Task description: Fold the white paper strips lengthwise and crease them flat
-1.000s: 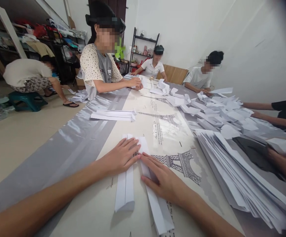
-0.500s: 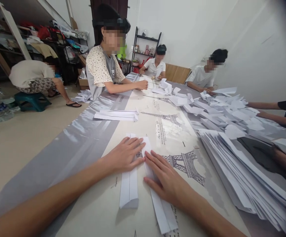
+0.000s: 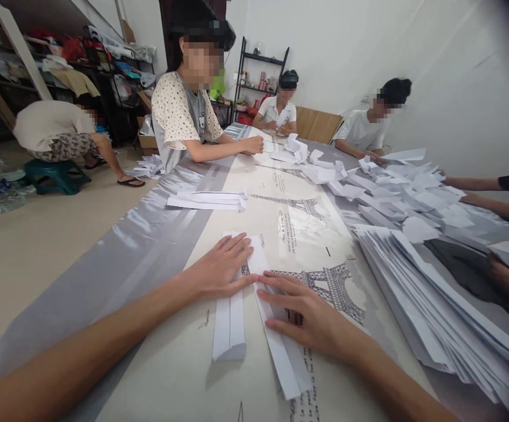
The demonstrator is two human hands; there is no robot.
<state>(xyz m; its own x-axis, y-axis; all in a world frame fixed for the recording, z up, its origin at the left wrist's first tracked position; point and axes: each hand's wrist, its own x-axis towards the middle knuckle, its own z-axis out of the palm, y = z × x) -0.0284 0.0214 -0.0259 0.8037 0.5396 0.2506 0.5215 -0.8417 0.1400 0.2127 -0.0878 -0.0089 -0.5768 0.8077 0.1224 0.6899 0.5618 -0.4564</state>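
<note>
My left hand (image 3: 219,266) lies flat with fingers spread over the upper part of a folded white paper strip (image 3: 229,331); its thumb reaches across to a second folded paper strip (image 3: 283,363). That second strip slants beside the first, with a lengthwise crease and its right flap slightly raised. My right hand (image 3: 313,310) rests on the right side of the second strip, fingers apart and a little bent, fingertips touching the paper near my left thumb. Both strips lie on the printed tablecloth (image 3: 170,375). Part of the first strip is hidden under my left hand.
More folded strips (image 3: 208,201) lie further up the table. A stack of white paper (image 3: 439,310) and a heap of folded papers (image 3: 407,193) cover the right side, beside a dark object (image 3: 469,275). Co-workers sit around the table; another person crouches on a green stool (image 3: 56,176).
My right hand has moved slightly right, its fingers more bent and spread over the strip. My left hand stays nearly in place. A far co-worker now holds up a white paper.
</note>
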